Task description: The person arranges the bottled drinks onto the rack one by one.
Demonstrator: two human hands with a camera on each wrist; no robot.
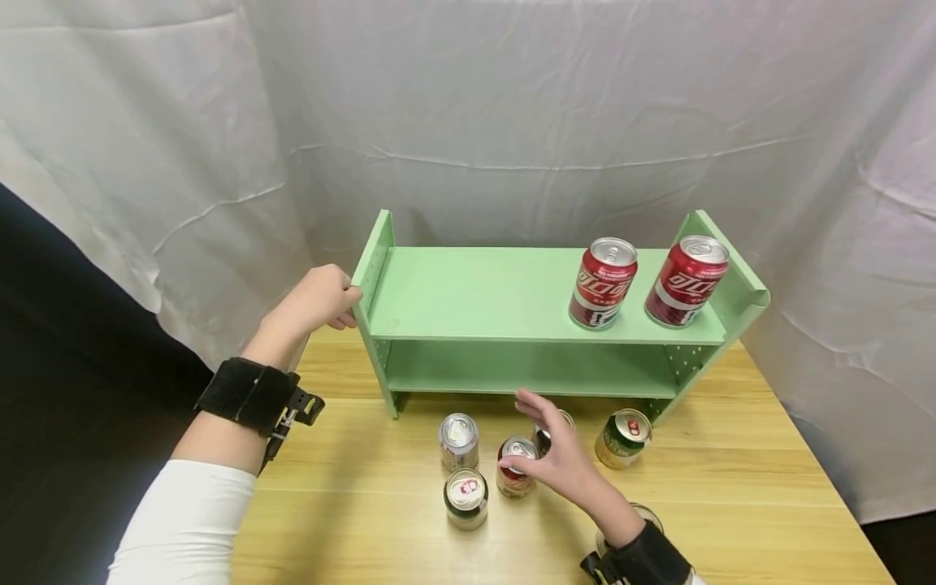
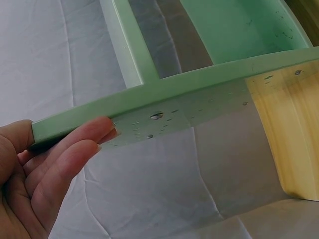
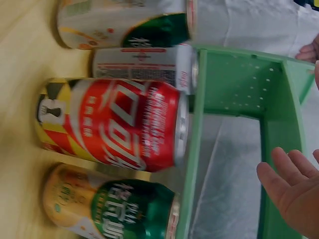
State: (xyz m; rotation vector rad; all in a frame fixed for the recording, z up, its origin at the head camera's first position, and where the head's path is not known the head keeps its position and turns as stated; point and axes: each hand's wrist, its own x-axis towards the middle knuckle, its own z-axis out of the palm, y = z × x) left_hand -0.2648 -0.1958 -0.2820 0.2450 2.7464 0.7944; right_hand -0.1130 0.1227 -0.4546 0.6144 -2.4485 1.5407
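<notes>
My left hand grips the front edge of the left side panel of a light green two-tier shelf. In the left wrist view, the thumb and fingers lie on either side of that panel. Over the table, my right hand is spread with nothing held, above and beside a red cola can. The right wrist view shows this red can upright and apart from the right hand's fingers. Partly behind the hand is another can.
Two red cola cans stand on the upper tier's right side. On the wooden table are a silver can, a green-and-gold can before it, and another at right. My right wrist partly covers one more can.
</notes>
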